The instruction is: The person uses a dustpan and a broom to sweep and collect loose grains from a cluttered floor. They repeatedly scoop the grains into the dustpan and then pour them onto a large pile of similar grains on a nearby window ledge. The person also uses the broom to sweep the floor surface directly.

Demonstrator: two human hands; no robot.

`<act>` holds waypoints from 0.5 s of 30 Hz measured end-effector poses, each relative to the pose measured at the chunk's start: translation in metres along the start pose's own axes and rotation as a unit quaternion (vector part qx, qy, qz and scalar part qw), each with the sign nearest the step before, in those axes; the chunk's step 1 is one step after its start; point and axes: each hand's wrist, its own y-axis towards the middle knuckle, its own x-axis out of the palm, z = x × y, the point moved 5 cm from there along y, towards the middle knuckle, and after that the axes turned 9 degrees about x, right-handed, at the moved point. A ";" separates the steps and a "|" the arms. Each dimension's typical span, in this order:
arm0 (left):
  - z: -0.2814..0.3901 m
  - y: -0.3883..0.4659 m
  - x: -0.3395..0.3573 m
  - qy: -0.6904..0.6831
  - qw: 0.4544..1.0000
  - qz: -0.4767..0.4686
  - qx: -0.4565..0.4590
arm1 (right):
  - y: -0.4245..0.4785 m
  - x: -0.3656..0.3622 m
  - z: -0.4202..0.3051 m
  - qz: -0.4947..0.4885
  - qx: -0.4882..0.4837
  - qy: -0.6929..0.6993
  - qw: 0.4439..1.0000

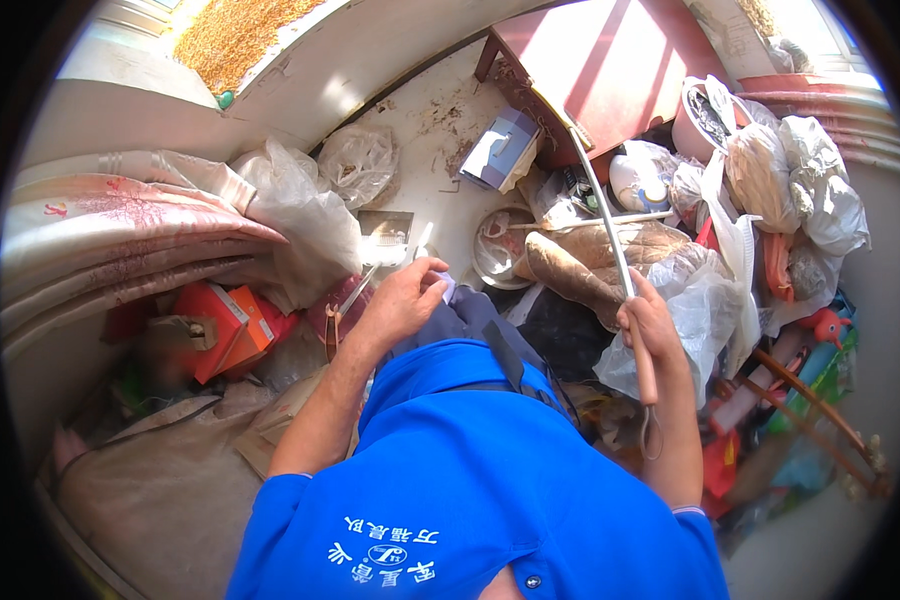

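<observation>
In my right hand is the pinkish handle of a long tool with a slim pale shaft and a cord loop at its near end. The shaft reaches up to the front edge of a red table, where its far end overlaps what look like bristles; whether they touch is unclear. My left hand is loosely curled in front of my body, with nothing plainly held. Just beyond it on the pale floor are a white stick-like piece and a floor grate. A round container with plastic inside stands between my hands.
A blue-grey box lies near the table. Stuffed plastic bags and a brown padded cloth crowd the right. At left are a patterned curtain, a red-orange box and a large brown bag.
</observation>
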 end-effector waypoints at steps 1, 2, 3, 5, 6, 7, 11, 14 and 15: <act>-0.002 -0.001 -0.001 0.002 1.000 0.002 -0.001 | 0.002 -0.001 0.002 0.002 -0.003 -0.001 1.000; -0.003 -0.002 -0.001 0.006 1.000 0.003 0.001 | 0.002 -0.001 0.003 0.005 -0.006 -0.001 1.000; -0.005 -0.003 -0.003 0.011 1.000 0.005 0.003 | 0.001 -0.001 0.002 0.007 -0.006 -0.007 1.000; -0.005 -0.004 -0.004 0.013 1.000 0.004 0.001 | -0.003 0.001 0.002 0.012 -0.006 -0.016 1.000; -0.005 -0.004 -0.004 0.011 1.000 0.000 -0.003 | -0.004 0.002 0.002 0.007 -0.004 -0.009 1.000; -0.004 -0.004 -0.004 0.008 1.000 -0.003 -0.007 | -0.006 0.002 0.003 0.003 -0.002 -0.002 1.000; -0.001 -0.001 -0.002 0.014 1.000 -0.014 -0.005 | -0.014 0.005 0.006 -0.020 0.002 0.013 1.000; 0.004 0.000 -0.001 0.015 1.000 -0.022 -0.009 | -0.019 0.006 0.011 -0.032 -0.006 0.030 0.999; 0.004 0.000 0.000 0.015 1.000 -0.023 -0.010 | -0.020 0.006 0.013 -0.034 -0.005 0.033 0.999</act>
